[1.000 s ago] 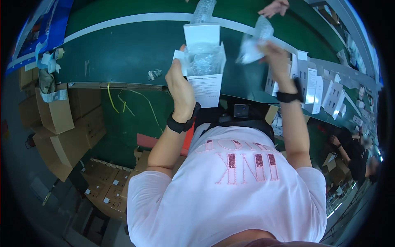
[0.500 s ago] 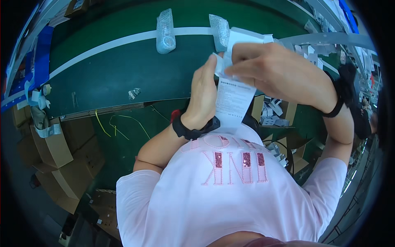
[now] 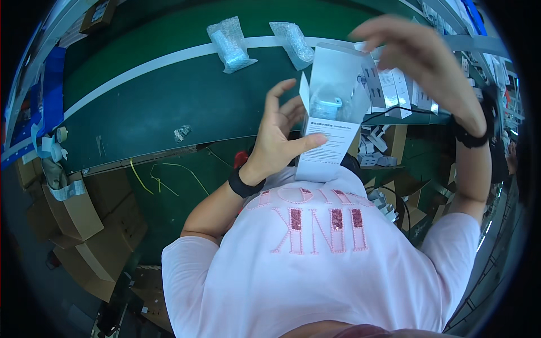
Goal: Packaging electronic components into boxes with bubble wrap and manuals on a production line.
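Against my chest stands a white printed box, upright with its top flaps open. My left hand grips it by the left side, thumb across the printed front and the other fingers around the edge. Inside the open top shows a light-blue and clear item in bubble wrap, its lower part hidden by the box. Up and to the right of the box, my right hand is raised with fingers apart and blurred by motion; nothing shows in it. Two bubble-wrapped items lie beyond the box on the green bench.
Several white boxes stand right of the box on the green bench. A crumpled clear wrapper lies near its front edge. Cartons holding white pieces are below right; brown cartons stand at lower left.
My right hand has left the box top and moved up and right. The box's top now shows open with the wrapped item inside. The two bubble-wrapped items lie at different angles.
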A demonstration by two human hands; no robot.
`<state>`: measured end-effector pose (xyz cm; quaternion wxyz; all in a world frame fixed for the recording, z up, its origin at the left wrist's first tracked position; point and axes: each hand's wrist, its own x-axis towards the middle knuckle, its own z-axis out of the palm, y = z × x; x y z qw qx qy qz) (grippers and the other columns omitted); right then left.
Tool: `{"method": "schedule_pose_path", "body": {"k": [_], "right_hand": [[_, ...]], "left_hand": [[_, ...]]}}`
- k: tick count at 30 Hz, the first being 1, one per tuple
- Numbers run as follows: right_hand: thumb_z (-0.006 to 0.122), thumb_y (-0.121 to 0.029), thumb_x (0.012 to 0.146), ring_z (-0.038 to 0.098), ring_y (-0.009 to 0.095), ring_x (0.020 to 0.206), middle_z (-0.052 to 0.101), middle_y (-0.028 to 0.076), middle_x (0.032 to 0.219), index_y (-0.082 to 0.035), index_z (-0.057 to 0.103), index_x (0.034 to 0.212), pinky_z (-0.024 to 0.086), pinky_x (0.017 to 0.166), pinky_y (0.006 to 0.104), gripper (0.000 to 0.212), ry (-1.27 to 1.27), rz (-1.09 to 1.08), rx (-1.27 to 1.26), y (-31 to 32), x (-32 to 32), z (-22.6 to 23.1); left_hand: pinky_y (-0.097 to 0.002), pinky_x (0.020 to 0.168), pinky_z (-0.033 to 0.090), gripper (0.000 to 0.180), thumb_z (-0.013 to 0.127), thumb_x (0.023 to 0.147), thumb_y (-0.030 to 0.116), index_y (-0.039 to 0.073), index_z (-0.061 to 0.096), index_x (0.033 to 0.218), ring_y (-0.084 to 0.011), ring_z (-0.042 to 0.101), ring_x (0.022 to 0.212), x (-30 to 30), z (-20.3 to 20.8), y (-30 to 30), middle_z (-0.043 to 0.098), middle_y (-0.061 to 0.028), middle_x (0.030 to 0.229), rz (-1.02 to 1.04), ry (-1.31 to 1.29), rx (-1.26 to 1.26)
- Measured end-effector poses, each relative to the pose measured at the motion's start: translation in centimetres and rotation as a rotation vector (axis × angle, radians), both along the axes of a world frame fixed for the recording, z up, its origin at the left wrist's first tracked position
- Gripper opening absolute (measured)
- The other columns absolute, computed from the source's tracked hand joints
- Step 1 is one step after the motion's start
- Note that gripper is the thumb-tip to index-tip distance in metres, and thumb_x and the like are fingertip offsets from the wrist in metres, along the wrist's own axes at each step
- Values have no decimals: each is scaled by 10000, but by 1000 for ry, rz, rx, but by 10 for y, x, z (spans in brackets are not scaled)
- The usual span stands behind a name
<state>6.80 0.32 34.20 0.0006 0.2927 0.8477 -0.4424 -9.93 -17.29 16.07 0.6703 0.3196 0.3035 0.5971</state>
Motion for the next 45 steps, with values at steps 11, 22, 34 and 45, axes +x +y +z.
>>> {"method": "schedule_pose_path", "body": {"k": [11, 22, 34, 45], "right_hand": [[607, -264, 885, 557, 206, 1155, 534, 130, 1337, -29, 491, 1357, 434, 980, 327, 541, 586, -533, -517, -82, 26, -128], [556, -169, 929, 565, 271, 1167, 612, 131, 1253, -62, 652, 1193, 411, 1012, 365, 301, 239, -378, -179, -80, 33, -111], [802, -202, 664, 527, 191, 1128, 541, 108, 1262, -31, 446, 1382, 403, 982, 312, 820, 242, -765, -318, -94, 123, -76], [836, -364, 697, 561, 250, 1040, 574, 176, 1162, 84, 492, 1234, 447, 904, 335, 780, -209, -1517, 1154, 83, 567, -125]], "left_hand": [[-389, 890, 512, 573, 785, 755, 172, 59, 561, 1270, -226, 567, 1125, -17, 4, 18, 556, -116, 1269, -112, 384, 111], [-376, 918, 487, 629, 796, 762, 168, 18, 466, 1275, -247, 577, 1115, -3, 1, 35, 569, -159, 1224, -162, 266, -71], [-417, 1079, 327, 813, 736, 820, 287, 11, 306, 1452, -281, 421, 1308, 44, 13, 70, 418, -183, 1420, -291, 276, 116], [-390, 1076, 324, 1166, 769, 726, 503, -146, 106, 1432, -365, 341, 1345, 35, -134, 192, 322, -326, 1425, 364, 1009, -594]]}}
